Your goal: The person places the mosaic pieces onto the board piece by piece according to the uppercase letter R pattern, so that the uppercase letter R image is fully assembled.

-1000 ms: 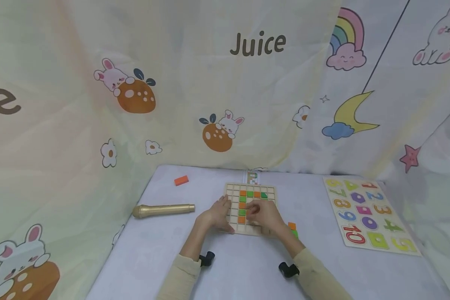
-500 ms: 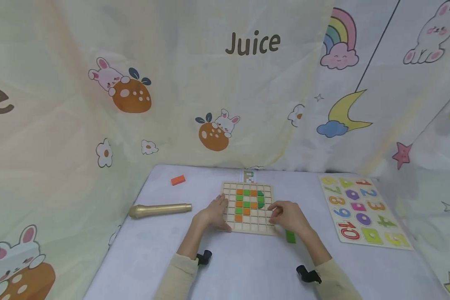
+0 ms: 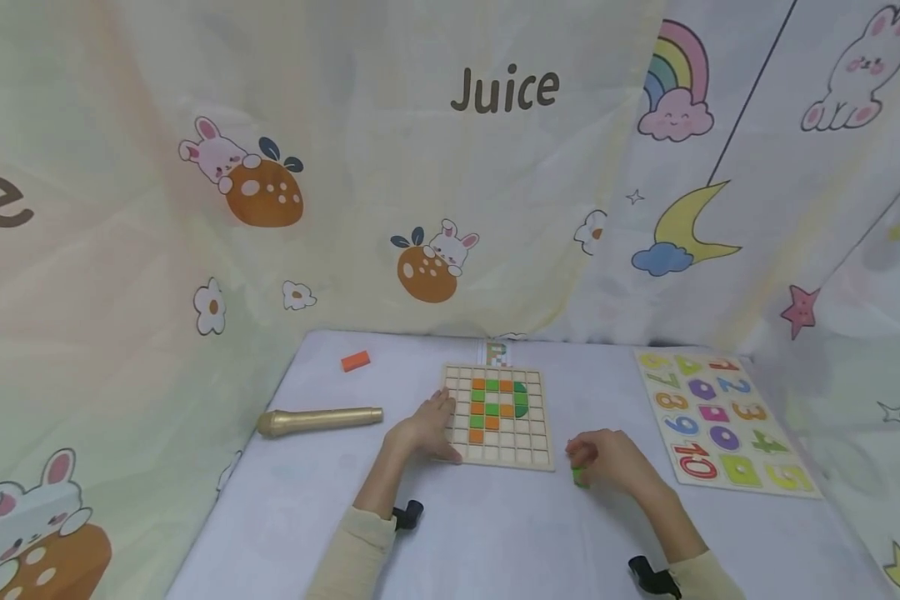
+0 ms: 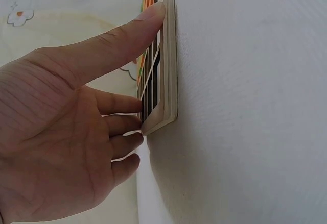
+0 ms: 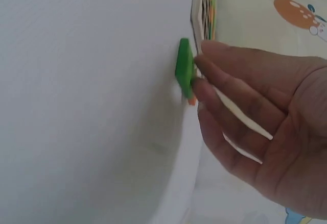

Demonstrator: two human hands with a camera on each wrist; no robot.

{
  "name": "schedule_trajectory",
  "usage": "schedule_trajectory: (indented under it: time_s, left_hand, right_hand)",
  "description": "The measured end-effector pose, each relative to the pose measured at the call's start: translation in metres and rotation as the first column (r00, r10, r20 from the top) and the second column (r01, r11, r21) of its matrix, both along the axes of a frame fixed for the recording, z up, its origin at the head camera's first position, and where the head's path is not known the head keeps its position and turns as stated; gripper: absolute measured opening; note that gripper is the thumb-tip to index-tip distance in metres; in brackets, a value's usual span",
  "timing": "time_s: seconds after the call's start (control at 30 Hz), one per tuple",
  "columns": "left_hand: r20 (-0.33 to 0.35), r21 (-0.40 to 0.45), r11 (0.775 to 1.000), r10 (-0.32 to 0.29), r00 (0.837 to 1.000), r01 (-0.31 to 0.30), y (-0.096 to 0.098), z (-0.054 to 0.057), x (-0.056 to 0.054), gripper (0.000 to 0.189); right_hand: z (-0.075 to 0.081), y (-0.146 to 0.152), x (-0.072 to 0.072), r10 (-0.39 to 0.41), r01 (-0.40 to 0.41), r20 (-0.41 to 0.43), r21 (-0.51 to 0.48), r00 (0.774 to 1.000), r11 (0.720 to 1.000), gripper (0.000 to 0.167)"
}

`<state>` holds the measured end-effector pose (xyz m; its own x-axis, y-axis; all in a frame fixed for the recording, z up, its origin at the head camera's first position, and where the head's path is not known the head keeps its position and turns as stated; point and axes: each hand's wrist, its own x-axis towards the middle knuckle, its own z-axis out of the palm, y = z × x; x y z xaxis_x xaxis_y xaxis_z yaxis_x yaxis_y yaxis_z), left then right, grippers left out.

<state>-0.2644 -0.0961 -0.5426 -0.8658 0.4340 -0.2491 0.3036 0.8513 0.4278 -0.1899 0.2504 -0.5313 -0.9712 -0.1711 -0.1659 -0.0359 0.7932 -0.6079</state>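
Note:
In the head view a wooden grid board (image 3: 521,452) lies mid-table, with orange and green tiles (image 3: 477,408) set in a P-like shape. My left hand (image 3: 429,427) rests at the board's left edge. The left wrist view shows its thumb (image 4: 148,17) on the rim and its other fingertips at the side. To the right of the board, my right hand (image 3: 617,464) is over a green block (image 3: 579,477). In the right wrist view its bent fingertips touch that green block (image 5: 184,70), while the thumb stays off it. A bit of orange (image 5: 192,101) shows behind the block.
An orange block (image 3: 356,361) lies at the back left, above a gold microphone-shaped stick (image 3: 318,422). A small pattern card (image 3: 498,353) sits behind the board. A number and shape puzzle board (image 3: 727,425) is at the right. Printed curtains (image 3: 360,167) stand behind the table.
My right hand has moved from over the tiles, rightward off the board, down to the green block. The tiles it covered now show. My left hand stays at the board's edge.

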Motion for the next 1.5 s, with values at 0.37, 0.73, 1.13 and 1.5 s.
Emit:
schedule_trajectory:
  time_s: [0.37,0.73,1.13,1.5]
  left_hand:
    - [-0.008,-0.034,0.999,-0.006,1.0,0.006,0.003,-0.002,0.0,0.114]
    - [-0.016,-0.019,1.0,0.0,1.0,0.0,0.0,-0.027,-0.013,0.124]
    - [0.001,-0.023,1.0,-0.018,1.0,0.018,0.002,-0.004,-0.003,0.117]
    - [0.008,-0.045,0.999,-0.003,1.0,0.004,0.002,-0.005,-0.004,0.118]
  right_hand:
    - [-0.005,0.006,0.013,0.063,-0.055,-0.076,0.105,0.995,0.993,0.041]
    - [-0.01,0.005,0.003,0.187,-0.194,-0.177,-0.025,0.966,0.981,0.035]
    - [-0.021,-0.015,-0.025,0.085,-0.126,-0.198,-0.204,0.977,0.971,0.03]
    - [-0.02,-0.045,-0.049,0.098,-0.133,-0.159,-0.229,0.982,0.964,0.026]
